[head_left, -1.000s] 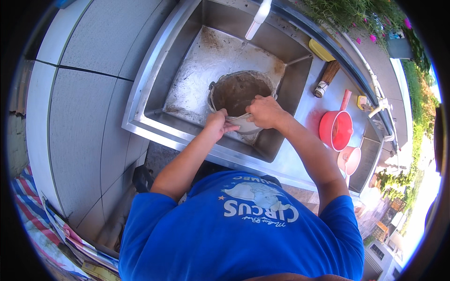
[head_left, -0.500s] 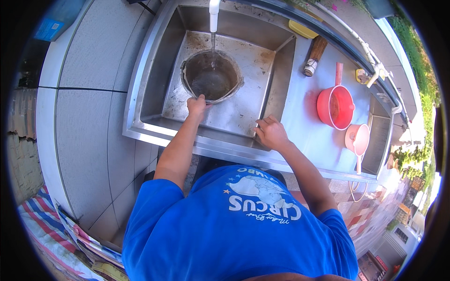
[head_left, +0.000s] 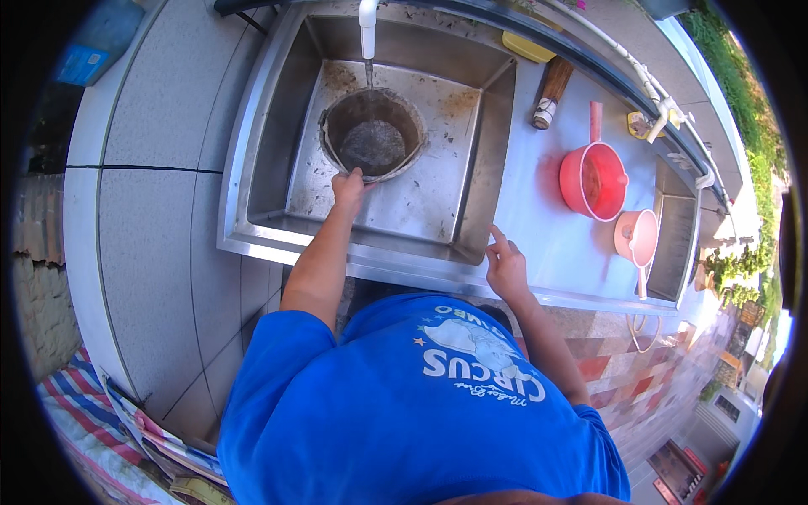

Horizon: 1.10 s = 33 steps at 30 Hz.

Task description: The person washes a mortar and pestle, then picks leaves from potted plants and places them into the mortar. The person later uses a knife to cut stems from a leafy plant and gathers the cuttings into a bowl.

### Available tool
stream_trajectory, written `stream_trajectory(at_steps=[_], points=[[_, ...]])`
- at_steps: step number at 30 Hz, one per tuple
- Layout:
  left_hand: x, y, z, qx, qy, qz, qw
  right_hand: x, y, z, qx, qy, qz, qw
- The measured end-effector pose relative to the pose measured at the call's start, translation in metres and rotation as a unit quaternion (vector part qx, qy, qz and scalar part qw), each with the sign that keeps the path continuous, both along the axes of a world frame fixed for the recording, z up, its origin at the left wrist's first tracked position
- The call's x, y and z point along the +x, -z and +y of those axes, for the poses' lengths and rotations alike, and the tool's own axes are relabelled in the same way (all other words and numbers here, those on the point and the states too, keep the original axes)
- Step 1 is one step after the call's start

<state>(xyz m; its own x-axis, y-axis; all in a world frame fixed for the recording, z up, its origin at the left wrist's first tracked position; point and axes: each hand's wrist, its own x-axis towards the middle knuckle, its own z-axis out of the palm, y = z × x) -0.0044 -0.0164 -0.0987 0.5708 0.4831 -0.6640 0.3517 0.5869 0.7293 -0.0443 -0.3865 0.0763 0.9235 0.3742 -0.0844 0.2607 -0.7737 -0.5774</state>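
Observation:
A grey-brown round bucket [head_left: 338, 133] stands on the floor of the steel sink [head_left: 421, 198]. Water runs into it from a white tap [head_left: 368, 29], and the surface inside is bubbling. My left hand [head_left: 348, 192] grips the bucket's near rim, its thumb on top and the other fingers mostly hidden. Over the counter just right of the sink's near right corner is my right hand [head_left: 507, 268]. It holds nothing; its index finger stretches toward the sink's edge and the other fingers are loosely bent.
On the steel counter to the right stand a red dipper [head_left: 592, 181] and a pink dipper [head_left: 637, 238]. Behind them lie a wooden-handled brush [head_left: 553, 91] and a yellow basin [head_left: 528, 46]. White pipes [head_left: 644, 80] run along the back. A smaller sink [head_left: 676, 227] is at the far right.
My right hand has moved off the sink's right inner wall to the counter side, its index finger now extended. My left hand keeps its grip on the bucket rim. The view has shifted slightly.

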Motion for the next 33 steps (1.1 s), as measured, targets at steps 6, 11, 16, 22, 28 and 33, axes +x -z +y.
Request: stream_trajectory(at_steps=[6,11,16,22,28,33], points=[[-0.002,-0.003,-0.003,0.015,0.001,0.021,1.000,-0.008,0.000,-0.004,-0.035,-0.012,0.055,0.998],[-0.004,0.016,0.002,-0.024,-0.003,0.021,0.999,-0.021,-0.001,-0.009,-0.066,-0.003,0.083,0.994],[-0.011,0.052,0.007,-0.035,0.008,-0.002,0.999,-0.031,-0.003,-0.011,-0.060,-0.003,0.075,0.995],[-0.022,0.061,0.019,-0.105,0.049,0.073,0.991,-0.037,-0.003,-0.012,-0.057,0.006,0.085,0.995],[-0.014,0.005,0.017,0.016,0.125,0.203,0.971,-0.032,0.002,-0.005,-0.042,0.000,0.071,0.997],[-0.018,-0.081,0.044,0.387,0.252,0.192,0.866,-0.021,-0.005,0.011,-0.038,-0.015,0.051,0.998]])
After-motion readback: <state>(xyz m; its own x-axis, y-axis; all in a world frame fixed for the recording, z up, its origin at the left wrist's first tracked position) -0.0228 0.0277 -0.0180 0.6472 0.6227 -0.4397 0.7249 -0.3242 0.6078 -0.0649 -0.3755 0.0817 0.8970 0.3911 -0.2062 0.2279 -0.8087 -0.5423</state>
